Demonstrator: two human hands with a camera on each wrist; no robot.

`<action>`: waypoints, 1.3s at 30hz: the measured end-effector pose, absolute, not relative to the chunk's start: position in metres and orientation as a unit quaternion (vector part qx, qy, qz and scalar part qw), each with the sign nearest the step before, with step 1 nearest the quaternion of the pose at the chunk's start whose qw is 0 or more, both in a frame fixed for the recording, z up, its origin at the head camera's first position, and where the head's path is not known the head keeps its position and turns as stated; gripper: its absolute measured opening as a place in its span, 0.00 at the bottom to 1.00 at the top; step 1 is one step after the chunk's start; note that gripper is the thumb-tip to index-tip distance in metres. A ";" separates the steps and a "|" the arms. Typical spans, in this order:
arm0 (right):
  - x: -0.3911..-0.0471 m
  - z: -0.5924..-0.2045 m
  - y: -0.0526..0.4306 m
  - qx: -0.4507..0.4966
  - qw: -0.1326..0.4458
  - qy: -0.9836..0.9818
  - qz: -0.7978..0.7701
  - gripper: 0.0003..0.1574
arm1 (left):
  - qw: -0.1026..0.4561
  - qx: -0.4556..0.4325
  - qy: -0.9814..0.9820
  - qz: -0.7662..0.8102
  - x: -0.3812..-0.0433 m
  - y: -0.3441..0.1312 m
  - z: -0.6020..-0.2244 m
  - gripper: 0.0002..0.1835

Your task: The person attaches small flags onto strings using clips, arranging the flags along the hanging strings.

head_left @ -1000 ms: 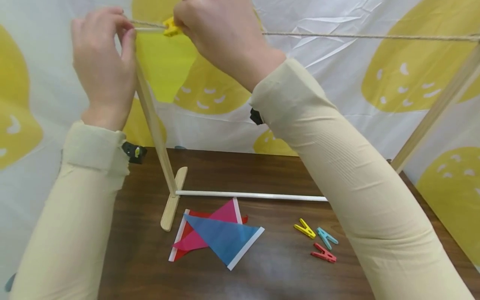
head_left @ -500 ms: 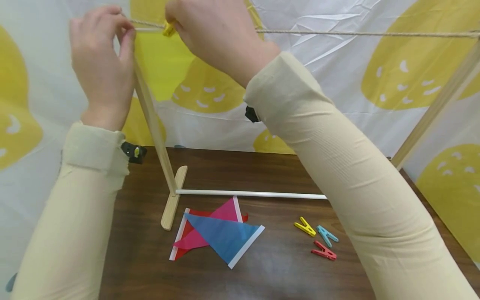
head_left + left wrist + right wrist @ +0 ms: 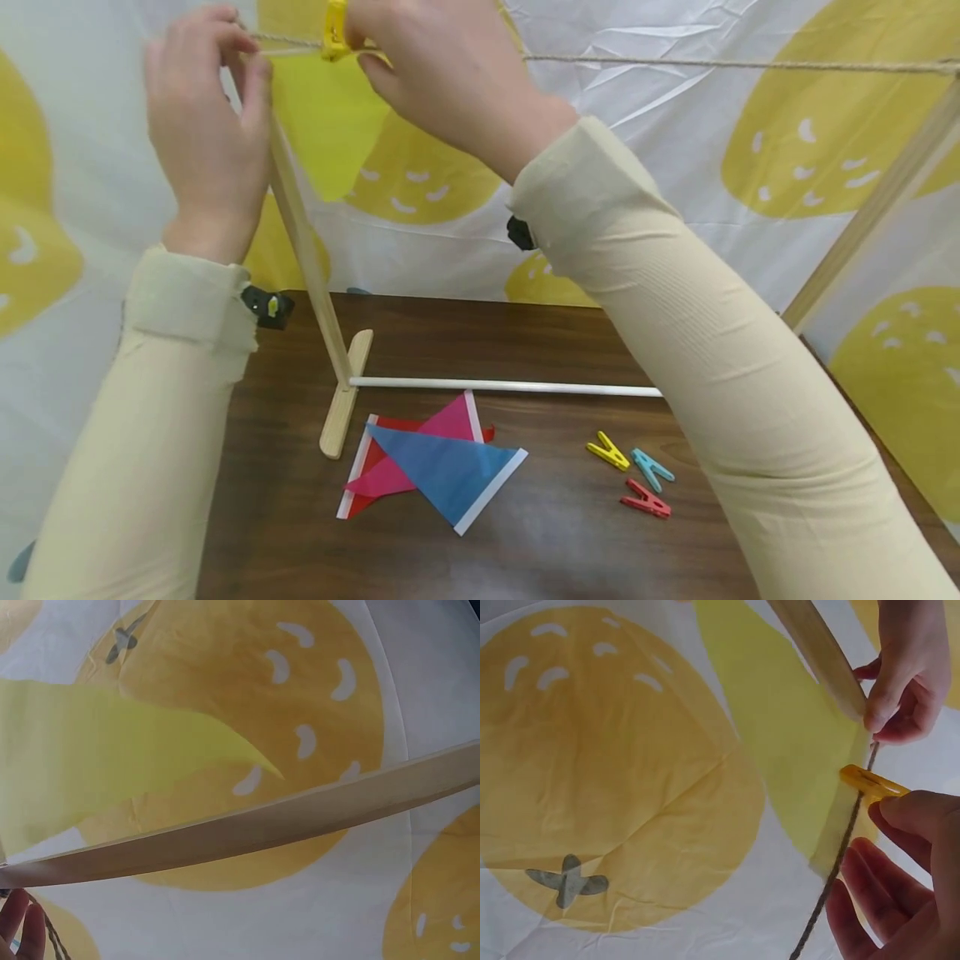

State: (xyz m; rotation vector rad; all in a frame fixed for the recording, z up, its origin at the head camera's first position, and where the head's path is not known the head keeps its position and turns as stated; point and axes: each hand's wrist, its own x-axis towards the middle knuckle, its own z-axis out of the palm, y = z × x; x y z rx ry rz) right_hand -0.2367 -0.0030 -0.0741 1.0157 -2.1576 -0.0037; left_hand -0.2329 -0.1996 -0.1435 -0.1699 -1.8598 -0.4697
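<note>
A yellow pennant flag hangs by its white-edged top along the twine. At the left end of the twine, beside the wooden post, my left hand pinches the corner of the flag with thumb and fingers. My right hand holds a yellow clothespin between thumb and index finger, its nose over the twine and flag edge. The other right fingers spread loosely near the twine. In the left wrist view the flag's tip lies beside the post, with only some left fingertips showing.
Blue, pink and red pennants overlap on the dark wooden table. To their right lie yellow, light blue and red clothespins. A white rod joins the stand's feet.
The clothespin has turned from slanting to nearly upright on the twine. My right hand has shifted slightly right and its thumb has spread. My left hand stays in place.
</note>
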 end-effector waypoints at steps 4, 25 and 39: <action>-0.237 -0.076 0.005 0.392 0.366 -0.844 0.005 0.18 | 0.537 -0.042 -0.805 -0.248 -0.233 -0.196 -0.145 0.18; -0.229 -0.095 0.033 0.438 0.429 -0.789 0.032 0.19 | 0.638 -0.178 -0.722 -0.200 -0.215 -0.179 -0.167 0.13; -0.220 -0.135 0.051 0.431 0.389 -0.813 0.048 0.15 | 0.565 -0.329 -0.745 -0.129 -0.204 -0.139 -0.189 0.13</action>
